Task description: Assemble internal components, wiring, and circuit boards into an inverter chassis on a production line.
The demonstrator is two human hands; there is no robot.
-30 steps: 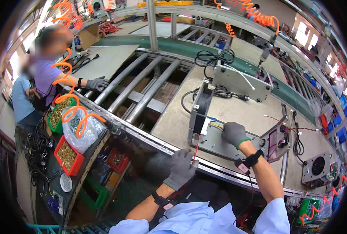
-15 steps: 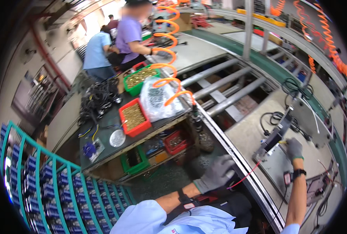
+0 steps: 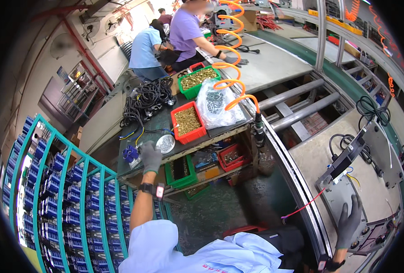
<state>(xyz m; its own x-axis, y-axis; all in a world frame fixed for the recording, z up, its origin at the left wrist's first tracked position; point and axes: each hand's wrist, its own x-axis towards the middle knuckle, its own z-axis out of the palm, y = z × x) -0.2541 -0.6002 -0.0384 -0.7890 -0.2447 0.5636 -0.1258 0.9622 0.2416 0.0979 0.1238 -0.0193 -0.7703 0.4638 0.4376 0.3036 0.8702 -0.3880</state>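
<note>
My left hand point(image 3: 150, 158), in a grey glove, reaches over the dark side table. It is between a round white dish of small metal parts point(image 3: 166, 144) and a small blue part point(image 3: 130, 154). The fingers point down and blur into what lies beneath, so their grip is unclear. My right hand point(image 3: 350, 223), also gloved, is open with fingers spread and holds nothing. It hovers by the grey metal panel point(image 3: 336, 200) of a unit on the conveyor. A dark upright part point(image 3: 345, 159) stands on that unit, with a red wire point(image 3: 304, 205) trailing left and a yellow-green wire point(image 3: 355, 180).
Red point(image 3: 187, 135) and green point(image 3: 182, 88) bins of brass-coloured parts stand beside a clear bag point(image 3: 217, 104) and black cables point(image 3: 147, 102). A coiled orange hose point(image 3: 231, 82) hangs with a driver point(image 3: 258, 129). A teal rack point(image 3: 67, 177) is at left; two co-workers point(image 3: 183, 36) are beyond.
My left hand has swung left from near the conveyor edge to the side table. My right hand has moved down and away from the wires, its fingers opening. The view has turned left.
</note>
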